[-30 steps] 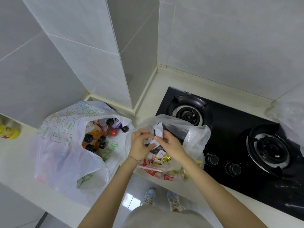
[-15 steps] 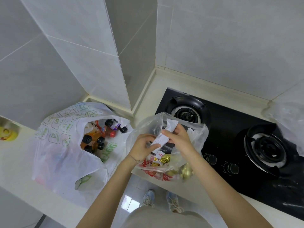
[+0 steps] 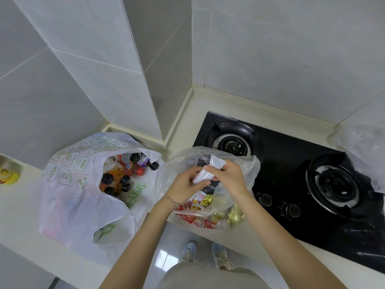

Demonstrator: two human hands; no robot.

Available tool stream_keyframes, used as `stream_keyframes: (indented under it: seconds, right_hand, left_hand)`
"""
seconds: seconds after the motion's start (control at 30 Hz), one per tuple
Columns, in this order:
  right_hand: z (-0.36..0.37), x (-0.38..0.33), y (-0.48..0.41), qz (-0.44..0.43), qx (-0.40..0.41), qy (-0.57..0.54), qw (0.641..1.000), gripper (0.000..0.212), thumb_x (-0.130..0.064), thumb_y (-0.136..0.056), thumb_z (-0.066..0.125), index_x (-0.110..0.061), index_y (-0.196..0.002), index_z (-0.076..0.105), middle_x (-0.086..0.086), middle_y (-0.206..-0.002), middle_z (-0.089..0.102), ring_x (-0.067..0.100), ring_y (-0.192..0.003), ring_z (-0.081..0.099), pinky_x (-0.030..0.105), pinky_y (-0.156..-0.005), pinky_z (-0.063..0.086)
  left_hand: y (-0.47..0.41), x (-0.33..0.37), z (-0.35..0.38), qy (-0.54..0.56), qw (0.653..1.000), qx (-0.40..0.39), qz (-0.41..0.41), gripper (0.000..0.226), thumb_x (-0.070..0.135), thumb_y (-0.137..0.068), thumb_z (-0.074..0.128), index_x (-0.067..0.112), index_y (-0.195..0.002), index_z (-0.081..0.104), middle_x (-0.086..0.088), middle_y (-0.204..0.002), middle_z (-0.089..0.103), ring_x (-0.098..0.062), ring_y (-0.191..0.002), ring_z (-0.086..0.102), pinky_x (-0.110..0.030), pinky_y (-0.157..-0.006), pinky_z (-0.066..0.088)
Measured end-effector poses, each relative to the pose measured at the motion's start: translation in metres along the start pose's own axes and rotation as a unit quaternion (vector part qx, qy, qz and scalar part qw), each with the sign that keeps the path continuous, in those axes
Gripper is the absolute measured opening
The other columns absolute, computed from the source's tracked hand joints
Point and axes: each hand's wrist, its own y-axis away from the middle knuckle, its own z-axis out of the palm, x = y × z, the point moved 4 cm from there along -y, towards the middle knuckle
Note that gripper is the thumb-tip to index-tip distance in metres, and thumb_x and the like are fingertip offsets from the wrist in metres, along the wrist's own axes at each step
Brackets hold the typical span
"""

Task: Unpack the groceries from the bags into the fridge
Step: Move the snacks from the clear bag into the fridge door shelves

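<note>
A small white sachet packet (image 3: 209,170) is held above the clear plastic bag (image 3: 248,170) at the counter's front edge. My right hand (image 3: 228,177) pinches its upper part and my left hand (image 3: 184,187) grips its lower end. That bag holds red and gold wrapped snacks (image 3: 205,202). To the left stands a white printed bag (image 3: 70,190), open at the top, with several dark-capped bottles (image 3: 118,181) inside. The fridge is not in view.
A black two-burner gas hob (image 3: 302,184) lies right of the bags, its knobs (image 3: 264,199) near my right forearm. Another clear bag (image 3: 362,151) sits at the far right. A yellow object (image 3: 9,176) is at the left edge. Tiled walls form a corner behind.
The white packet has come up out of the clear bag, and both hands have risen with it. My right hand now holds it higher and more upright.
</note>
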Motion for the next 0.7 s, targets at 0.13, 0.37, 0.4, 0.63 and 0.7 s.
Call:
stream_keyframes:
  seconds: [0.13, 0.37, 0.4, 0.63, 0.7]
  right_hand:
    - [-0.015, -0.006, 0.003, -0.036, -0.023, 0.034, 0.998, 0.014, -0.024, -0.083, 0.074, -0.012, -0.078, 0.069, -0.011, -0.065, 0.064, -0.004, -0.058, 0.056, 0.013, -0.058, 0.043]
    - [-0.077, 0.017, -0.013, -0.114, 0.020, 0.387, 0.915, 0.029, -0.030, -0.095, 0.059, -0.018, -0.121, 0.064, -0.003, -0.119, 0.065, 0.012, -0.114, 0.057, 0.024, -0.096, 0.044]
    - [-0.081, 0.023, -0.012, -0.120, 0.019, 0.423, 0.898, 0.030, -0.029, -0.094, 0.059, -0.017, -0.122, 0.063, 0.000, -0.120, 0.065, 0.017, -0.116, 0.056, 0.031, -0.100, 0.044]
    - [-0.091, 0.048, -0.016, -0.101, -0.012, 0.537, 0.837, 0.057, -0.040, -0.093, 0.055, -0.024, -0.145, 0.038, -0.002, -0.151, 0.033, 0.023, -0.147, 0.016, 0.037, -0.120, 0.004]
    - [-0.094, 0.051, -0.018, -0.065, -0.033, 0.563, 0.823, 0.068, -0.042, -0.092, 0.055, -0.026, -0.151, 0.025, 0.000, -0.159, 0.018, 0.023, -0.149, 0.001, 0.040, -0.119, -0.003]
  left_hand:
    - [-0.012, 0.000, 0.009, -0.045, 0.999, 0.010, -0.014, 0.017, 0.025, -0.090, 0.065, 0.015, -0.104, 0.065, -0.007, -0.088, 0.067, -0.023, -0.079, 0.060, -0.037, -0.075, 0.050]
    - [-0.025, 0.003, 0.017, -0.180, 0.983, 0.019, -0.023, 0.023, 0.026, -0.093, 0.060, 0.024, -0.076, 0.045, 0.011, -0.065, 0.044, -0.010, -0.061, 0.042, -0.025, -0.058, 0.033]
    - [-0.027, 0.004, 0.019, -0.206, 0.978, 0.034, -0.017, 0.021, 0.027, -0.093, 0.060, 0.023, -0.078, 0.046, 0.011, -0.065, 0.045, -0.012, -0.063, 0.043, -0.027, -0.058, 0.033]
    - [-0.048, 0.014, 0.031, -0.323, 0.931, 0.080, 0.151, 0.024, 0.027, -0.093, 0.055, 0.015, -0.113, 0.064, 0.000, -0.121, 0.061, -0.022, -0.119, 0.049, -0.040, -0.100, 0.039]
    - [-0.057, 0.006, 0.035, -0.375, 0.918, 0.059, 0.117, 0.023, 0.028, -0.095, 0.053, 0.017, -0.113, 0.061, 0.001, -0.137, 0.050, -0.025, -0.136, 0.035, -0.045, -0.112, 0.026]
